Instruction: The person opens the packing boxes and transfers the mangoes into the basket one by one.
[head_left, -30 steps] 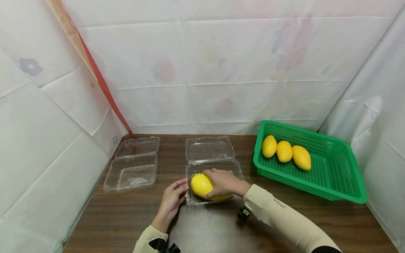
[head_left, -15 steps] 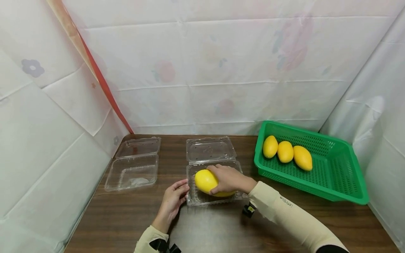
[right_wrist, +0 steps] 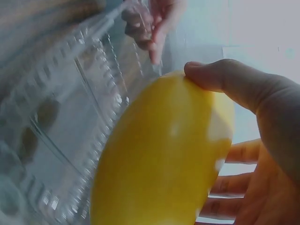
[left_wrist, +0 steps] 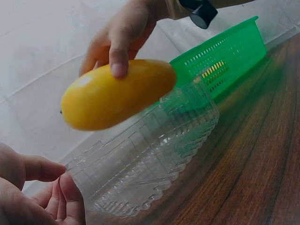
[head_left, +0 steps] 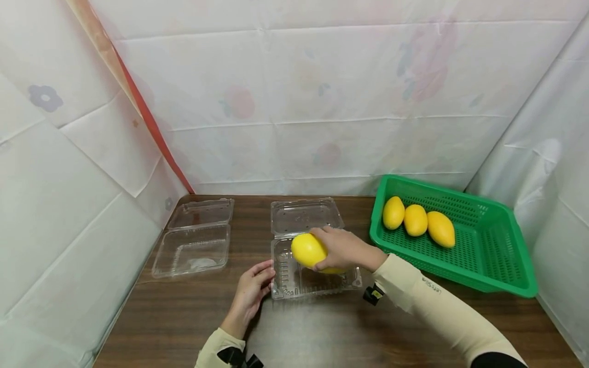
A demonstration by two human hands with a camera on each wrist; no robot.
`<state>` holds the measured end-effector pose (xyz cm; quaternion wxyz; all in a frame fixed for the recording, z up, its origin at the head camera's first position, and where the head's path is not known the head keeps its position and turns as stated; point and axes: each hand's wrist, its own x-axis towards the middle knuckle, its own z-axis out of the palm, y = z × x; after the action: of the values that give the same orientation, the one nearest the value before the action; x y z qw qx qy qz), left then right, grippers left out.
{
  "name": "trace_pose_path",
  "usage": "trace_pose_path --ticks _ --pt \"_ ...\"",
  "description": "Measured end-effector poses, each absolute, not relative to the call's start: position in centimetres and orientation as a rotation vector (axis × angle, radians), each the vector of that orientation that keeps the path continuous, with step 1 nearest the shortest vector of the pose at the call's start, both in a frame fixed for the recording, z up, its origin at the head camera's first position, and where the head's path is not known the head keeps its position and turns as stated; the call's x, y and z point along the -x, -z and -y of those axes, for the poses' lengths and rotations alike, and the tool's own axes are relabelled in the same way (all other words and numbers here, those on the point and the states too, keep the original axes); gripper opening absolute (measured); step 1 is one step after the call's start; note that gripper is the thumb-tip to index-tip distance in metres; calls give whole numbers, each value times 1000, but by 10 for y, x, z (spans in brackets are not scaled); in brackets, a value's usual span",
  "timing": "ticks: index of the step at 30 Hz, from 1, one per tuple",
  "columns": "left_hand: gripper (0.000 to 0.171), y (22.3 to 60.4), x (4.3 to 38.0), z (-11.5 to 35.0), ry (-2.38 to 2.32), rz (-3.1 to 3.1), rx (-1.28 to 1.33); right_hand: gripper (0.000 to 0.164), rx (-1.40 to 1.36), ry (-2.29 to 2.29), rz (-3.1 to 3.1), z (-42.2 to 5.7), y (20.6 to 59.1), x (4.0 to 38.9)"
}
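Observation:
My right hand (head_left: 346,249) grips a large yellow mango (head_left: 307,249), thumb on one side and fingers on the other. In the left wrist view the mango (left_wrist: 115,96) hangs tilted over the open clear plastic clamshell container (left_wrist: 140,164), apart from its base. At the container's left edge, my left hand (head_left: 252,290) pinches the rim between thumb and forefinger, as the left wrist view shows. The lid (head_left: 306,215) lies folded back behind the base. The right wrist view has the mango (right_wrist: 164,154) large in front, hiding part of the tray.
A second open clear container (head_left: 190,250) lies to the left on the wooden table (head_left: 303,332). At the right stands a green basket (head_left: 483,250) with three yellow mangoes (head_left: 415,221) at its left end. White sheeting (head_left: 299,102) walls the back and sides.
My right hand has raised the mango out of the container's base, shifting it back and slightly right. The left hand stays at the rim.

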<state>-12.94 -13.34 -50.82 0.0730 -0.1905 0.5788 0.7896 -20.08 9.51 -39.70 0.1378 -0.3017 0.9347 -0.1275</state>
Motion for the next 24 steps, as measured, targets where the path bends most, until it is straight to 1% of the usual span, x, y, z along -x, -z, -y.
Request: trace_pose_path --ticks 10,15,24 --pt "40 511 130 134 -2378 -1741 555 87 892 334 -2765 -111 368 209" --pt "40 513 129 134 -2363 -1751 552 87 905 302 -2784 -119 357 207" --pt "41 512 129 134 -2362 -1752 539 89 846 302 -2821 -137 338 211"
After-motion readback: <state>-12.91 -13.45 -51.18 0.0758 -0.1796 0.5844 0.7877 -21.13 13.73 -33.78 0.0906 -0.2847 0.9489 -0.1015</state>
